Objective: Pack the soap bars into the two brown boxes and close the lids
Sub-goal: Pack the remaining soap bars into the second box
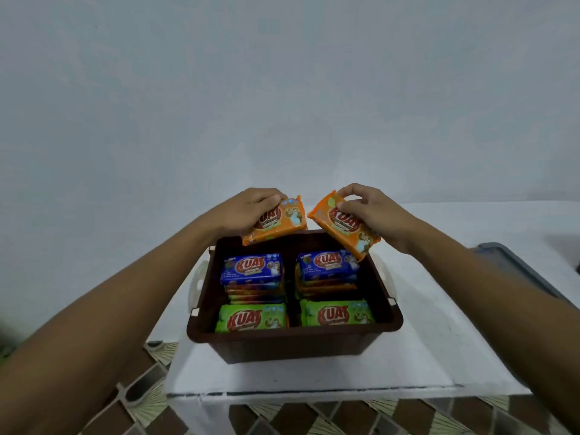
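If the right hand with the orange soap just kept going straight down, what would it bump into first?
Probably the blue soap bar topping the far right stack in the brown box. The right hand holds its orange soap bar tilted just above it, though depth is hard to judge.

we see a dark brown box [295, 343] with cream white clips [195, 284] on its sides. inside it, two blue soap bars [252, 269] lie at the far end, each with red lettering and a small cartoon figure, over a stack of orange wrappers [255, 292]. two green soap bars [252, 318] at the near end carry the same red lettering. the left hand [251, 207] grips an orange soap bar [279, 222] with dark red lettering and pale blue marks at its corner. the right hand [368, 205] grips another orange bar [345, 227] of the same print. the table [423, 340] is white, the wall [282, 89] pale grey blue. the floor tiles [141, 400] show brown and cream diamonds. a grey lid [514, 268] lies far right.
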A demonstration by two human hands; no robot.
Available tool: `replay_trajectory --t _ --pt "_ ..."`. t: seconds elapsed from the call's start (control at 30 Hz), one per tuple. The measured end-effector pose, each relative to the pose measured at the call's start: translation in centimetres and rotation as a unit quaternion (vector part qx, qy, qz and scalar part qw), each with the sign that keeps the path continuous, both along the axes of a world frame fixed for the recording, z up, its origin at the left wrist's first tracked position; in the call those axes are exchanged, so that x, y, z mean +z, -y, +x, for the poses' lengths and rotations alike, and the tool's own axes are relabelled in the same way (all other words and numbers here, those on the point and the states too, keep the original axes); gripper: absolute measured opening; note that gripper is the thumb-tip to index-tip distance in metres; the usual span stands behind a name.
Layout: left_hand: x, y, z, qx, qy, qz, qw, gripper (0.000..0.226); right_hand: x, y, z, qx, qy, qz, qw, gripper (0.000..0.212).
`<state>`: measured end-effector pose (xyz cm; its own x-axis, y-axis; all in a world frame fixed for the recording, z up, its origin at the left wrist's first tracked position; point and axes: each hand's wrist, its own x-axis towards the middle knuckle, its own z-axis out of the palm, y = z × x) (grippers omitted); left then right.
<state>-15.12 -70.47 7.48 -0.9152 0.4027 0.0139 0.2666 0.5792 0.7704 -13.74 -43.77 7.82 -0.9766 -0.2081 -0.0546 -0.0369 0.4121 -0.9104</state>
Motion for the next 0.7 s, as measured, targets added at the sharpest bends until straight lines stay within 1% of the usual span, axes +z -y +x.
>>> replay_trajectory --t 0.13,0.23,0.33,0.43,0.53,0.6,0.63,0.7 --pt "-0.9 1.2 2.7 -0.012 0.041 -0.019 0.999 0.036 -0.2 0.4 2.4 0.037 0.006 0.037 0.999 0.016" --pt "-2.0 1.8 4.2 -0.045 0.015 -0.070 0.996 0.028 -0.7 0.9 3.9 0.099 -0.027 0.110 0.989 0.013" --pt "-3.2 1.7 5.7 -0.070 0.000 -0.134 0.989 0.022 -1.8 1.5 4.8 0.158 -0.072 0.207 0.963 0.015" --pt "-4.7 1.8 6.8 -0.089 -0.009 -0.200 0.976 0.026 -3.4 2.1 5.2 0.211 -0.086 0.261 0.938 0.014" --pt "-5.6 1.9 7.3 -0.103 -0.057 -0.273 0.955 0.027 -4.7 2.1 5.4 0.253 -0.095 0.315 0.910 0.014" --pt "-5.8 2.0 7.4 -0.114 -0.078 -0.315 0.939 0.027 -5.0 2.2 5.6 0.281 -0.110 0.360 0.883 0.021" --pt "-5.8 2.0 7.6 -0.117 -0.081 -0.327 0.934 0.027 -5.0 2.2 5.7 0.292 -0.118 0.379 0.870 0.024" --pt "-5.9 2.2 7.7 -0.118 -0.080 -0.325 0.935 0.027 -4.9 1.9 6.0 0.293 -0.140 0.392 0.861 0.027"
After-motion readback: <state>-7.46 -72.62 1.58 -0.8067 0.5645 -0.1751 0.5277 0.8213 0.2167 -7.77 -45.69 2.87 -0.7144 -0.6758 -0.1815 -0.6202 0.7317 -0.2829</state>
